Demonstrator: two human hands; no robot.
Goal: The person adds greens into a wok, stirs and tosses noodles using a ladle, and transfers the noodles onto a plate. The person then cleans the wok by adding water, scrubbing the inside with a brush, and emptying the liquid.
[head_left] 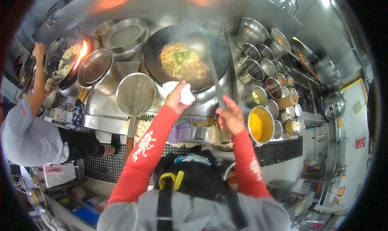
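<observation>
Steel everywhere here, and the big wok (155, 65) is steaming, noodles (173, 55) and chopped greens (180, 60) heaped inside it! The left hand (178, 98) comes in at the near rim, fingers closed round a white cloth (186, 94). Over to the right hand (231, 117): arm forward, fingers curled round the ladle (215, 75), index finger reaching out, the handle slanting up into the wok. Beside that arm, a pot (249, 130) of orange-yellow liquid (259, 124); behind it, steel tins (251, 71) crowd together with squeeze bottles (288, 101). A round strainer (136, 94) sits left of the wok. Pale prints run along both red sleeves (141, 158), and I can't read a word of any lettering. Far left, a co-worker (30, 130) works beside another wok (72, 75), flame (82, 53) leaping at its edge!
</observation>
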